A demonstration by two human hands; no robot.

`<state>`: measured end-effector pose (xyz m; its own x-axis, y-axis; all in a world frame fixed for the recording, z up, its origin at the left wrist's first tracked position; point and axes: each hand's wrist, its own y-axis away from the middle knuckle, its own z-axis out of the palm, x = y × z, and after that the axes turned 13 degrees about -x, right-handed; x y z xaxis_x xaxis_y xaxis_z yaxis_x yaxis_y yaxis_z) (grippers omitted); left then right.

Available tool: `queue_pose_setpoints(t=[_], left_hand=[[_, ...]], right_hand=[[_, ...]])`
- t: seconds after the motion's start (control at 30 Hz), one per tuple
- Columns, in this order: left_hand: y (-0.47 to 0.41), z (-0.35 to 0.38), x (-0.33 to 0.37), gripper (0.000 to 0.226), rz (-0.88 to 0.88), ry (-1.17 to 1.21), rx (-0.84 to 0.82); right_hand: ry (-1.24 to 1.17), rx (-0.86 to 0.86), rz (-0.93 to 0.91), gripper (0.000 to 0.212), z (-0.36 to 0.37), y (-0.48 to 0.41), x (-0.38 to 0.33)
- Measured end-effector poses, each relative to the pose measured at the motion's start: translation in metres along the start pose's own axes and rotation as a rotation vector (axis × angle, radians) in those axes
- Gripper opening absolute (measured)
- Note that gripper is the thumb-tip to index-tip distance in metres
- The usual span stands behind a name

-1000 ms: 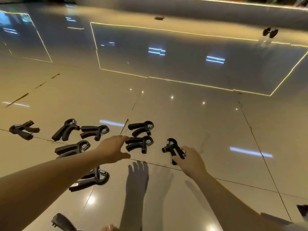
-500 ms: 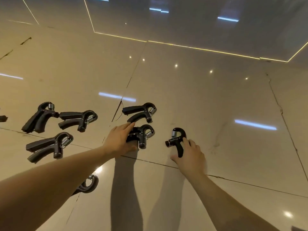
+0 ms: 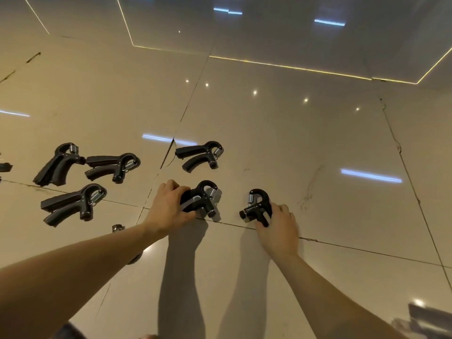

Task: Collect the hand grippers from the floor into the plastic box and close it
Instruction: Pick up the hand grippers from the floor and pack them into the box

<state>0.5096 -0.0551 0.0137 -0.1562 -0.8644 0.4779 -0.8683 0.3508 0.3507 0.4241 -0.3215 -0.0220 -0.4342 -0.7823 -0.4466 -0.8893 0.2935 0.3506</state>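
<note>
Several black hand grippers with metal springs lie on the glossy beige floor. My left hand (image 3: 168,207) curls round the handles of one hand gripper (image 3: 204,200) in the middle. My right hand (image 3: 278,223) grips the handles of another hand gripper (image 3: 256,204) just to the right. A further gripper (image 3: 199,155) lies beyond my left hand. Three more lie at the left: one (image 3: 57,165), one (image 3: 112,166) and one (image 3: 73,204). Another gripper (image 3: 118,228) is mostly hidden under my left forearm. The plastic box is out of view.
A dark end of another object (image 3: 5,167) shows at the left edge. A blurred grey shape (image 3: 428,319) sits at the bottom right corner. Tile seams and cracks cross the floor; a yellow line (image 3: 288,66) marks a grey zone at the back.
Both hands have closed on their hand grippers, fingers now curled round the handles. The camera has tilted down and moved closer to the floor.
</note>
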Motion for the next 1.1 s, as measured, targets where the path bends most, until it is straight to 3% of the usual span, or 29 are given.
queue_pose_setpoints(t=[0.2,0.7,1.1], left_hand=[[0.053,-0.023,0.034,0.065,0.071,0.164,0.042],[0.258,-0.126,0.175,0.077,0.418,-0.074,0.304],[0.406,-0.132,0.291,0.068,0.589,-0.152,0.44]], right_hand=[[-0.067,0.068,-0.135,0.049,-0.037,0.035,-0.005],[-0.068,0.337,-0.491,0.051,-0.211,0.236,0.002],[0.008,0.384,-0.54,0.046,-0.325,0.4,0.059]])
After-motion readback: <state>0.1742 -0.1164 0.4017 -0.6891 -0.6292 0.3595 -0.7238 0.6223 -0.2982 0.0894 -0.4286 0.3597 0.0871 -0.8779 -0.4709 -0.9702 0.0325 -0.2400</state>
